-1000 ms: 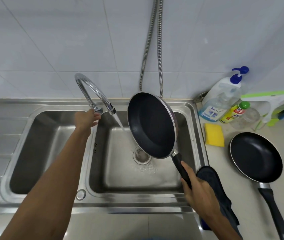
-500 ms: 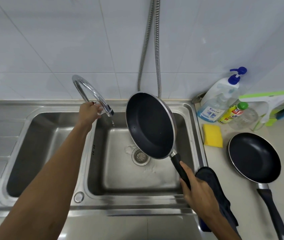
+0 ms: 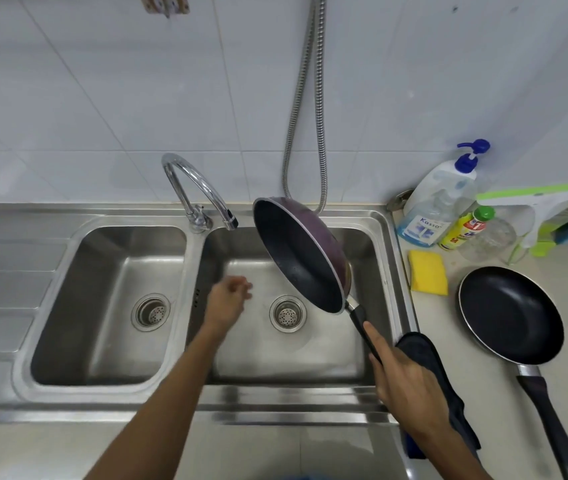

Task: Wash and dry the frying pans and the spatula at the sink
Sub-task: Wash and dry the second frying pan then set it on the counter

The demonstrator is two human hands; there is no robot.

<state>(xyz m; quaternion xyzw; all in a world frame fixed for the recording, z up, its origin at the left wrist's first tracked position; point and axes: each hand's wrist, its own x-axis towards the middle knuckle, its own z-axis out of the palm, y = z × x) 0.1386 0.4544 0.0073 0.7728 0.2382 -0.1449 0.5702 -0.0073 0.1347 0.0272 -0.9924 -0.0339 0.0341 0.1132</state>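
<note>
My right hand (image 3: 403, 382) grips the black handle of a black frying pan (image 3: 296, 258), holding it tilted on edge over the right sink basin (image 3: 251, 344). My left hand (image 3: 228, 299) hovers empty over that basin, fingers loosely curled, left of the pan. No water runs from the chrome faucet (image 3: 199, 188). A second black frying pan (image 3: 509, 311) lies flat on the counter at the right, its handle pointing toward me. A dark cloth (image 3: 431, 368) lies on the sink's right rim, partly under my right hand. No spatula is in view.
A yellow sponge (image 3: 428, 271) lies right of the sink. Behind it stand a pump bottle (image 3: 438, 199), a small yellow bottle (image 3: 466, 226) and a clear jar (image 3: 490, 239). The left basin (image 3: 102, 306) adjoins a draining board. A metal hose (image 3: 305, 105) hangs on the tiled wall.
The water stopped. My left hand left the faucet and dropped down over the right basin. The held pan tilted further on edge.
</note>
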